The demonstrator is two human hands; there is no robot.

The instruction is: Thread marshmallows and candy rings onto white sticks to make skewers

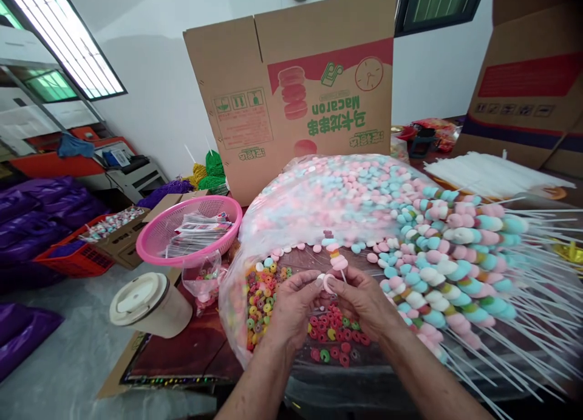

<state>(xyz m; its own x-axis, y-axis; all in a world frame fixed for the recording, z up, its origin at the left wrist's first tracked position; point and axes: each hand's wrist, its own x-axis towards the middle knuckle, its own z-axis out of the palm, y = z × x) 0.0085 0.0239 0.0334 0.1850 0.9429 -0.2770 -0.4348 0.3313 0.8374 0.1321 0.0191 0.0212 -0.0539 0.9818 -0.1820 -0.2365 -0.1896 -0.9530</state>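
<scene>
In front of me my left hand [292,301] is closed, thumb and fingertips pinching a pale marshmallow [321,278]. My right hand [367,295] is closed around the thin white stick of a candy skewer [337,261], its thumb against a pink marshmallow [328,284] beside the left fingertips. The skewer tilts up and away, threaded with pink, white and blue marshmallows and gummy rings. Below the hands lie loose red gummy rings [334,332]; mixed yellow, green and orange rings [262,308] are to the left. The palms and lower stick are hidden.
Finished skewers [455,268] pile up at right, sticks outward. Behind the hands is a heap of loose marshmallows [337,189] under clear plastic. A pink basket [143,247] with packets and a lidded white bucket [168,311] stand left. A cardboard box [291,98] rises at the back.
</scene>
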